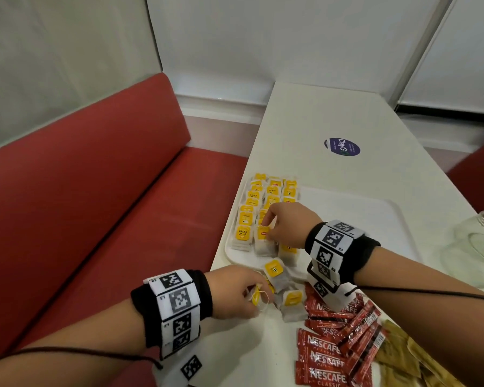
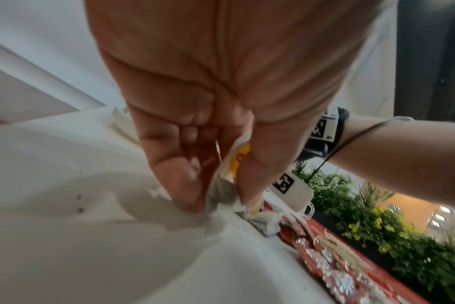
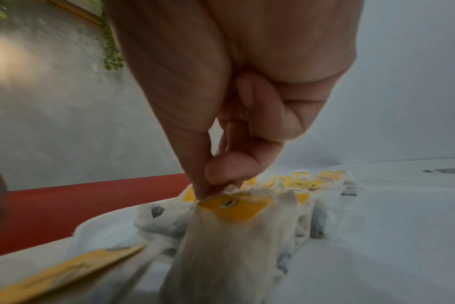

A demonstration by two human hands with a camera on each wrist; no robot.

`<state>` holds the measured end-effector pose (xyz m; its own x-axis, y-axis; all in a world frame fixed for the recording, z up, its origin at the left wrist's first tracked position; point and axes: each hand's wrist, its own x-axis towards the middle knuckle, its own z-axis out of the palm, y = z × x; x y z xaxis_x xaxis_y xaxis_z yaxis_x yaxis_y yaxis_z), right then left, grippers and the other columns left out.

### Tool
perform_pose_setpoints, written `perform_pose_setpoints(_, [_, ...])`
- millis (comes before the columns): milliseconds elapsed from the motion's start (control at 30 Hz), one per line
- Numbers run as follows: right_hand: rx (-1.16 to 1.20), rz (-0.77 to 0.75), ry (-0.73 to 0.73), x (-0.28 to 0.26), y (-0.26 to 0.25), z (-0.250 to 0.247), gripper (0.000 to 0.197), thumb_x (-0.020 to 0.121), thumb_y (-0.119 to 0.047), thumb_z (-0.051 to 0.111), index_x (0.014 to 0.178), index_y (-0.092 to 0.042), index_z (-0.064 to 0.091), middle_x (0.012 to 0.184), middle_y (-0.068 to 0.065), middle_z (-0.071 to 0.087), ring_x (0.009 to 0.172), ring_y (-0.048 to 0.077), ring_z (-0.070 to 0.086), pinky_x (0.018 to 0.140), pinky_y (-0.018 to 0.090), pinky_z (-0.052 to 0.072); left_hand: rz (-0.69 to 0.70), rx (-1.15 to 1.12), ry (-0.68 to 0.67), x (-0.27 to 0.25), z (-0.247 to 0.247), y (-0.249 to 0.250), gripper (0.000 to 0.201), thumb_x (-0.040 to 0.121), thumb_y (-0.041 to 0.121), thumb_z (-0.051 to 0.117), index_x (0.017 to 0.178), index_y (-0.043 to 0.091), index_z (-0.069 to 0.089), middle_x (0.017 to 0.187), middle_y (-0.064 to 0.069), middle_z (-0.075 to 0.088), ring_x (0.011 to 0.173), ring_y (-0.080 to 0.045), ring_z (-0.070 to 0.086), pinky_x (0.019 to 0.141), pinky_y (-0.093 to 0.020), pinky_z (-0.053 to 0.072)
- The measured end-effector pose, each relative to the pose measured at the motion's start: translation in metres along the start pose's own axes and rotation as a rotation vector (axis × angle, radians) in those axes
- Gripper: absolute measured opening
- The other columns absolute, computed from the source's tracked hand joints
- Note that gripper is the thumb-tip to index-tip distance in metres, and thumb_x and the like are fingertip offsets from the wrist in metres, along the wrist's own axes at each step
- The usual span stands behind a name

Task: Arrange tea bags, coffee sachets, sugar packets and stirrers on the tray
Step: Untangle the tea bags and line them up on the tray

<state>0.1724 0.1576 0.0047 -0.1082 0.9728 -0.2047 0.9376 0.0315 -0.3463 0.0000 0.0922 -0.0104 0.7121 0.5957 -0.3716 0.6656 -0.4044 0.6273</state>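
The right hand pinches a white paper tea bag with a yellow tag at the near end of the rows of yellow-tagged tea bags on the white plastic tray. The left hand grips another tea bag, seemingly against the white counter near the tray. Right of it lie loose tea bags, red coffee sachets and tan packets.
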Motion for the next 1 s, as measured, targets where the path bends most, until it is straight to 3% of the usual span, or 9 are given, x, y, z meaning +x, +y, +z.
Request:
perform_pose_setpoints(67, [0.023,0.001,0.001,-0.002,0.001,0.000,0.018,0.080,-0.028,0.069,0.091,-0.033,0.055,0.092,-0.005,0.060,0.088,0.015,0.059,0.077,0.033,0.051,0.016,-0.061,-0.028,0.002,-0.003,-0.002,0.036,0.084,0.012,0.058,0.114,0.029,0.065,0.097,0.006,0.061,0.067,0.002,0.049,0.064,-0.006,0.040])
perform_pose_setpoints(167, [0.076,-0.024,0.061,-0.011,0.003,-0.005,0.021,0.081,-0.031,0.068,0.099,-0.031,0.057,0.087,-0.007,0.061,0.083,0.014,0.060,0.073,0.031,0.050,-0.043,-0.207,-0.078,0.006,-0.006,-0.003,0.043,0.083,0.004,0.046,0.112,0.030,0.065,0.114,-0.001,0.061,0.071,-0.014,0.060,0.073,-0.028,0.053])
perform_pose_setpoints(267, [0.058,-0.081,0.125,-0.029,0.006,-0.012,0.010,0.085,-0.028,0.062,0.095,-0.030,0.065,0.074,-0.016,0.054,0.077,0.009,0.056,0.067,0.025,0.042,-0.153,-0.371,-0.034,0.011,-0.007,-0.003,0.044,0.084,0.001,0.042,0.106,0.029,0.068,0.091,-0.004,0.058,0.058,-0.011,0.056,0.071,-0.031,0.055])
perform_pose_setpoints(333, [-0.032,-0.101,0.063,-0.042,0.007,-0.012,0.009,0.085,-0.030,0.062,0.090,-0.030,0.070,0.069,-0.018,0.050,0.076,0.007,0.052,0.063,0.023,0.037,-0.169,-0.501,0.028,0.014,-0.009,-0.005,0.034,0.088,0.002,0.049,0.105,0.023,0.069,0.081,0.000,0.056,0.061,-0.010,0.055,0.071,-0.029,0.057])
perform_pose_setpoints(433, [-0.160,-0.099,-0.045,-0.055,0.006,-0.007,0.017,0.084,-0.042,0.063,0.090,-0.030,0.073,0.078,-0.016,0.060,0.081,0.009,0.058,0.060,0.024,0.038,-0.173,-0.626,0.139,0.017,-0.014,-0.009,0.022,0.083,0.004,0.065,0.101,0.018,0.068,0.086,-0.001,0.063,0.065,-0.011,0.060,0.066,-0.027,0.057])
perform_pose_setpoints(500, [-0.241,-0.069,-0.050,-0.057,0.005,-0.004,0.029,0.081,-0.052,0.063,0.088,-0.026,0.074,0.084,-0.009,0.067,0.081,0.014,0.061,0.059,0.026,0.040,-0.179,-0.690,0.207,0.018,-0.017,-0.011,0.023,0.076,0.003,0.074,0.093,0.016,0.066,0.075,-0.001,0.064,0.060,-0.010,0.060,0.060,-0.024,0.056])
perform_pose_setpoints(667, [-0.364,0.028,-0.067,-0.060,-0.003,0.006,0.046,0.075,-0.064,0.062,0.066,-0.019,0.057,0.062,-0.004,0.052,0.062,0.017,0.052,0.049,0.024,0.032,-0.187,-0.770,0.281,0.014,-0.020,-0.013,0.014,0.074,0.004,0.076,0.079,0.012,0.066,0.067,-0.003,0.065,0.059,-0.011,0.059,0.058,-0.022,0.054])
perform_pose_setpoints(867, [-0.048,0.041,-0.071,-0.063,0.003,0.005,0.030,0.074,-0.045,0.072,0.077,-0.016,0.066,0.077,-0.001,0.064,0.074,0.017,0.060,0.057,0.029,0.043,-0.174,-0.858,0.346,0.010,-0.018,-0.011,0.013,0.081,0.005,0.070,0.075,0.017,0.072,0.066,0.003,0.069,0.063,-0.008,0.061,0.063,-0.018,0.055])
perform_pose_setpoints(1000, [0.467,0.026,-0.027,-0.073,0.010,-0.006,0.020,0.076,-0.028,0.078,0.078,-0.009,0.071,0.068,0.002,0.068,0.058,0.010,0.060,0.055,0.026,0.051,-0.121,-0.939,0.360,0.008,-0.018,-0.005,0.010,0.079,0.006,0.071,0.088,0.009,0.075,0.094,-0.011,0.074,0.090,-0.021,0.069,0.088,-0.031,0.055])
